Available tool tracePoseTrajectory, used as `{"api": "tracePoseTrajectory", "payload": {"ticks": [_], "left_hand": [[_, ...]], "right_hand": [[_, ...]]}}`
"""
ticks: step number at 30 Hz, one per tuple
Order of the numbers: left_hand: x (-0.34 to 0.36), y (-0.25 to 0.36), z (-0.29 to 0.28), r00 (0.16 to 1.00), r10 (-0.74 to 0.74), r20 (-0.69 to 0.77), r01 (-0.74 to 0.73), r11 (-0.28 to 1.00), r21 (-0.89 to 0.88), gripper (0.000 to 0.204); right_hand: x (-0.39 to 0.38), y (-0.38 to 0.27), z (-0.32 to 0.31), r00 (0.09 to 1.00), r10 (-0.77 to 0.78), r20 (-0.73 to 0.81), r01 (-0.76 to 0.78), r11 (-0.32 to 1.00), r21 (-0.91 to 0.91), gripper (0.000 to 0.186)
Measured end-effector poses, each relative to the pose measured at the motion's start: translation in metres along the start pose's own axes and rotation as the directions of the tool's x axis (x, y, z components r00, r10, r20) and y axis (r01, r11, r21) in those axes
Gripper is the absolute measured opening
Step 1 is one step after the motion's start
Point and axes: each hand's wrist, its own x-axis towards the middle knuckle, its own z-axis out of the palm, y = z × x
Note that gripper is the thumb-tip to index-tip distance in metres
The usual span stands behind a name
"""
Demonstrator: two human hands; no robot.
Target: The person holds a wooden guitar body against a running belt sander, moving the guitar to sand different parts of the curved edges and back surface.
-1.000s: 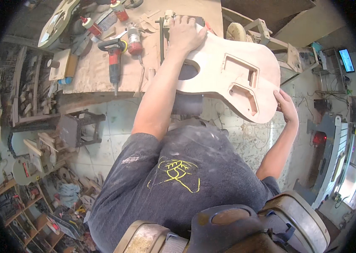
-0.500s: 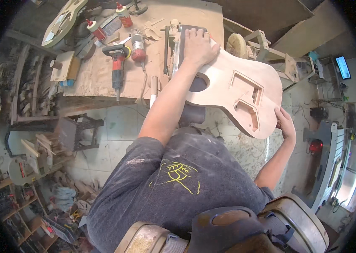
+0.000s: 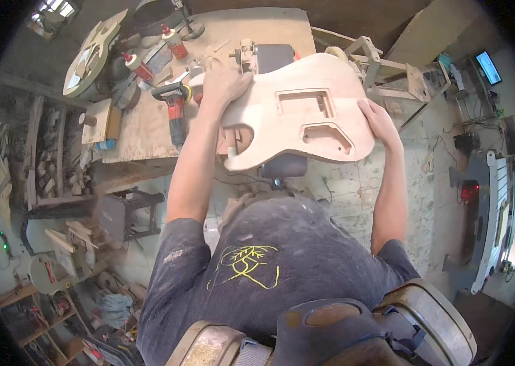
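An unpainted, pale wooden guitar body (image 3: 254, 119) lies across my two hands, its face with two routed cavities turned up. At its upper left edge my left hand (image 3: 226, 84) is closed, with some fingers hidden. My right hand (image 3: 382, 124) grips the rounded right end, thumb on the face and fingers out of sight beneath. Behind and partly under the body is a belt sander (image 3: 274, 57) with a dark belt. Whether the wood touches that belt cannot be seen.
On the workbench (image 3: 142, 137), left of the body, lie a red and black power tool (image 3: 176, 116) and two red-and-white bottles (image 3: 174, 41). Another guitar body (image 3: 93, 58) stands at the far left. A wooden frame (image 3: 372, 64) is at the back right.
The guitar body has shifted left and turned, uncovering more of the belt sander. My left hand has moved left with it, and my right hand has moved left and farther away from me.
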Motion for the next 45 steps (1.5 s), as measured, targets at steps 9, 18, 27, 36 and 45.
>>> {"api": "tracePoseTrajectory", "payload": {"ticks": [9, 18, 27, 36, 45], "left_hand": [[-0.020, -0.063, -0.028, 0.887, -0.088, 0.453, 0.174, 0.973, -0.152, 0.076], [-0.066, -0.085, -0.046, 0.895, 0.032, 0.444, 0.171, 0.897, -0.409, 0.125], [-0.078, -0.114, -0.053, 0.911, 0.041, 0.410, 0.143, 0.901, -0.409, 0.121], [-0.083, -0.120, -0.058, 0.918, 0.051, 0.392, 0.088, 0.940, -0.328, 0.122], [-0.077, -0.121, -0.049, 0.897, 0.066, 0.437, 0.094, 0.937, -0.337, 0.123]], "right_hand": [[0.070, -0.057, 0.073, 0.993, -0.075, 0.089, 0.099, 0.948, -0.302, 0.054], [0.089, -0.107, 0.137, 0.967, -0.229, -0.112, 0.160, 0.887, -0.433, 0.045], [0.094, -0.123, 0.170, 0.937, -0.318, -0.145, 0.222, 0.862, -0.456, 0.043], [0.096, -0.115, 0.182, 0.947, -0.269, -0.178, 0.173, 0.890, -0.422, 0.046], [0.076, -0.126, 0.169, 0.968, -0.186, -0.166, 0.097, 0.894, -0.437, 0.045]]}}
